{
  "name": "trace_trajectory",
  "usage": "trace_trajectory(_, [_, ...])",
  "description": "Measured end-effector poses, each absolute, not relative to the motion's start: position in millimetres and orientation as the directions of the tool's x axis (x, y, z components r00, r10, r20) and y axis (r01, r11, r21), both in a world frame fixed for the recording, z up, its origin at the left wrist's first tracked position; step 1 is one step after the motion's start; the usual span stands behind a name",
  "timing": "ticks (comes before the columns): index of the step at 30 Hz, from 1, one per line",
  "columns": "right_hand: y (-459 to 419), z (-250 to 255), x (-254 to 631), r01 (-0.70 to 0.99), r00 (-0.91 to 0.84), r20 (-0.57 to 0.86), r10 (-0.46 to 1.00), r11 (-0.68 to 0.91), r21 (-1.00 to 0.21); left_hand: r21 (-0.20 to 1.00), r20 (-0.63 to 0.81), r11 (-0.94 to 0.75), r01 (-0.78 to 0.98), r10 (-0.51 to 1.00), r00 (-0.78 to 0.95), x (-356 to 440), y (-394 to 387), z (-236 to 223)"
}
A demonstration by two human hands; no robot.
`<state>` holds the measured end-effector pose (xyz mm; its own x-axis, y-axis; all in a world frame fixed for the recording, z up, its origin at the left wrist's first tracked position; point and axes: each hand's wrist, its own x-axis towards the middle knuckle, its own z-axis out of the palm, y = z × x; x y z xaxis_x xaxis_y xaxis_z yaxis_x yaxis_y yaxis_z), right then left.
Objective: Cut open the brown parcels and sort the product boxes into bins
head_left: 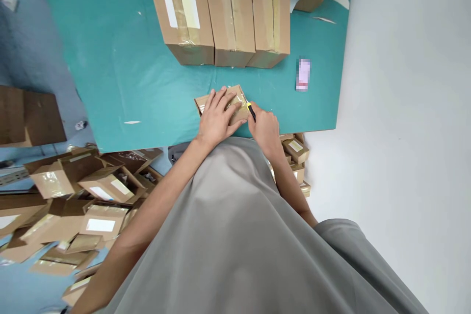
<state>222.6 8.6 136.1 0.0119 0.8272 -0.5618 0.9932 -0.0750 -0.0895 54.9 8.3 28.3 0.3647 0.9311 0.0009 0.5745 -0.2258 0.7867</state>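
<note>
A small taped cardboard box [237, 92] lies on the green table [128, 73] close to my body. My left hand [218, 118] rests on its top, fingers spread over the tape. In my right hand [265, 126] is a black and yellow utility knife [251, 110], the fingers wrapped round its handle. The knife's tip end meets the right edge of the box, by the tape; how deep the blade sits cannot be made out.
Three larger taped boxes [233, 14] stand in a row behind the small one. A blurred pinkish item [303, 74] lies at the right. Several cardboard boxes [106, 184] are heaped on the floor at left, more boxes [296, 149] at lower right. A white wall [405, 108] borders the right side.
</note>
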Motion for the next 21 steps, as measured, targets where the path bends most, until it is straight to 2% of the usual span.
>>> trace_trajectory(11, [19,135,205,0.992,0.074,-0.549,0.832,-0.12,-0.048,0.797,-0.008,-0.203,0.569,0.938,0.346,58,10,27])
trace_trajectory(21, [-2,144,212,0.991,0.103,-0.582,0.807,-0.135,-0.011,0.73,0.021,-0.251,0.636,0.938,0.346,61,1,23])
